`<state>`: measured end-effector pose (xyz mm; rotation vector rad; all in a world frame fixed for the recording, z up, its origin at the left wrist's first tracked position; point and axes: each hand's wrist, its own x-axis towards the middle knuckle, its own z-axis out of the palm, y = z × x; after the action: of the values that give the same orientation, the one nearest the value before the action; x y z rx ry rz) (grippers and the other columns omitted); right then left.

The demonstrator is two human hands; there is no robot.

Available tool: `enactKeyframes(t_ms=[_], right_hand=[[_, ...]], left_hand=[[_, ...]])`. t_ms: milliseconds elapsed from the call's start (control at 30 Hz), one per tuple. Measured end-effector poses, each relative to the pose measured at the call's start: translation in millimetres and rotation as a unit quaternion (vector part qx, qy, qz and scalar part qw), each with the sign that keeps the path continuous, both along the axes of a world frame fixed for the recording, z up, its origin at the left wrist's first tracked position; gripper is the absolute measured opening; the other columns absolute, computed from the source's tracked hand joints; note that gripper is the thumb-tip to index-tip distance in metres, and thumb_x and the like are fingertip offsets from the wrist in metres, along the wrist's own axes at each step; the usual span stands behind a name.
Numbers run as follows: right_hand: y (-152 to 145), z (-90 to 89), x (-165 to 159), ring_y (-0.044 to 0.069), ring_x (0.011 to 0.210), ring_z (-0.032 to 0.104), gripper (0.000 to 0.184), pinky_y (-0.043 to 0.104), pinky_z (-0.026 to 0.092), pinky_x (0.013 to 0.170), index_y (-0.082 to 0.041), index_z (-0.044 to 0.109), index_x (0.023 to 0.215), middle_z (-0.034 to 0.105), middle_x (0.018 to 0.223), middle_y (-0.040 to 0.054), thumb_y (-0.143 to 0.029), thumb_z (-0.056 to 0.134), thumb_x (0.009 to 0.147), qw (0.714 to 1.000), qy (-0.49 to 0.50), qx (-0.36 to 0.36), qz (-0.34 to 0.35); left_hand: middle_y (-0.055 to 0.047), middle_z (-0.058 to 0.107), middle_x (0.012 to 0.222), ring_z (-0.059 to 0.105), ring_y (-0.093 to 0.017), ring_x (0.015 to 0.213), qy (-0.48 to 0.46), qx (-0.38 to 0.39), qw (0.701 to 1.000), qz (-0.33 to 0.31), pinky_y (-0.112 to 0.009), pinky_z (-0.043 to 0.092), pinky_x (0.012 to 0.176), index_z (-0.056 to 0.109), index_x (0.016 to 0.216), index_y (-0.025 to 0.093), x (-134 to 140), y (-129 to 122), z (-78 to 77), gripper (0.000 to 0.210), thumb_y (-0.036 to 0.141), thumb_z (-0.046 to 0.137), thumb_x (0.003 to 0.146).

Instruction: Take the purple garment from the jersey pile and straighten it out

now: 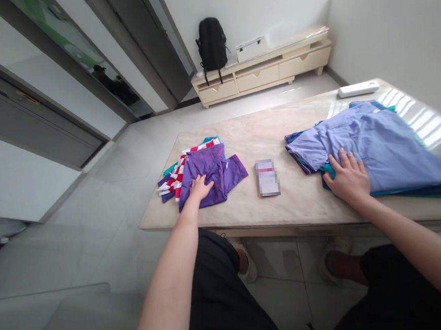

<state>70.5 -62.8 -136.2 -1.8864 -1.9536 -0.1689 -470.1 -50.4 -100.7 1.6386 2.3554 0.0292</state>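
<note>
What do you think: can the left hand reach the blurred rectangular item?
Probably yes: the left hand rests on a purple garment, and only that garment and tabletop lie between it and the blurred item.

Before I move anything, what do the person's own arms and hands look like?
The left hand and right hand are both ungloved, with no ring or watch visible. The left arm and right arm are bare as far as they show, without sleeves, cables or visible markings.
</note>
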Motion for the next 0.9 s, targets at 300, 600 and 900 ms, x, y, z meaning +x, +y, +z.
enactKeyframes(t_ms=[300, 600, 900], right_hand=[[1.2, -0.3, 3.2, 0.037, 0.152, 0.027, 0.061, 0.053, 0.022, 0.122, -0.016, 0.048, 0.153, 0.028, 0.168, 0.0159, -0.043, 0.044, 0.098, 1.0, 0.015, -0.002, 0.013], [4.6, -4.1, 6.7, 0.04, 0.151, 0.028, 0.062, 0.053, 0.019, 0.122, -0.015, 0.051, 0.15, 0.029, 0.167, 0.0172, -0.043, 0.045, 0.095, 0.999, 0.041, 0.0, 0.023], [3.1, -2.0, 5.4, 0.036, 0.152, 0.029, 0.061, 0.052, 0.023, 0.122, -0.017, 0.051, 0.15, 0.031, 0.167, 0.0142, -0.046, 0.042, 0.097, 1.0, 0.018, -0.002, 0.011]], left_hand=[[-0.017, 0.047, 0.157, 0.045, -0.03, 0.145, -0.006, 0.03, 0.999, -0.016, -0.05, 0.035, 0.12, 0.056, 0.142, 0.015, 0.4, 8.8, 6.1, 0.052, 0.037, 0.064, 0.096], [-0.014, 0.058, 0.144, 0.056, -0.029, 0.133, -0.005, 0.044, 0.999, -0.023, -0.054, 0.043, 0.113, 0.062, 0.131, 0.016, 10.8, 14.8, 9.2, 0.041, 0.038, 0.066, 0.096], [-0.012, 0.061, 0.139, 0.059, -0.028, 0.128, 0.019, 0.056, 0.998, 0.019, -0.053, 0.048, 0.108, 0.064, 0.128, 0.017, 15.1, 13.9, 10.8, 0.037, 0.038, 0.065, 0.097]])
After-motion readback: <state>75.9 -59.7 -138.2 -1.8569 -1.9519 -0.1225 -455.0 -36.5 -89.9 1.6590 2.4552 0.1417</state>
